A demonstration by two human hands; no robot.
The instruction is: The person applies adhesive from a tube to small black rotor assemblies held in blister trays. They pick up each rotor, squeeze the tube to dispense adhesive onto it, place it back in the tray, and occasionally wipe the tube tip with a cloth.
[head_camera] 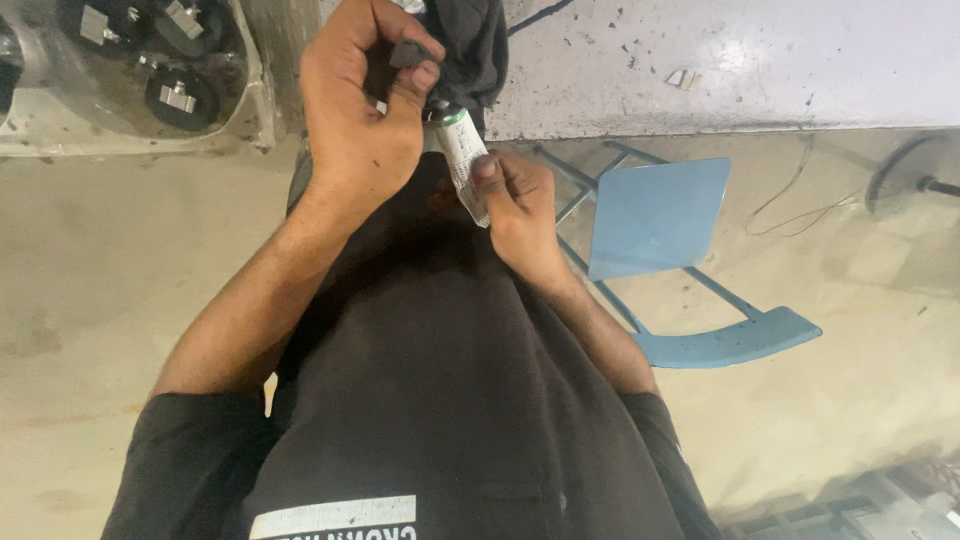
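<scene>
Left hand [365, 100] pinches a dark rag [470, 45] over the tube [463, 160] tip. Right hand [520, 205] clamps the tube's tail, steadying it near the table [720, 70] edge.

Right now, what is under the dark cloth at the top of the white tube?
The left hand pinches the dark cloth over the upper end of the white tube, where a green band shows. The right hand holds the tube's lower part. The tube's tip is covered by cloth and fingers.

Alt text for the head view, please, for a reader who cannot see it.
Seen from above, the person's right hand holds a small white tube with a green band, while the left hand pinches dark grey cloth at its cap. A blue chair stands beside them on the concrete floor.
</scene>
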